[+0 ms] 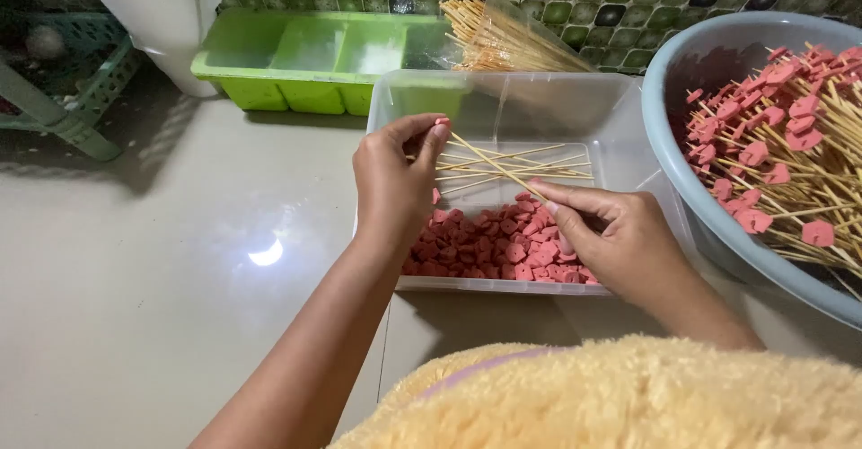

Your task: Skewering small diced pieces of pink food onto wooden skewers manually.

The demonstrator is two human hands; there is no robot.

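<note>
Diagonally between the hands lies the skewer (pixel 489 163): left hand (pixel 392 184) pinches a pink piece at its upper tip, right hand (pixel 620 233) grips the lower end.

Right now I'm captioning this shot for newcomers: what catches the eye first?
The pink heart-shaped pieces piled in the clear plastic tub at centre, where the left hand and right hand hold one bamboo skewer between them. At right, a grey basin brims with finished skewers.
</note>
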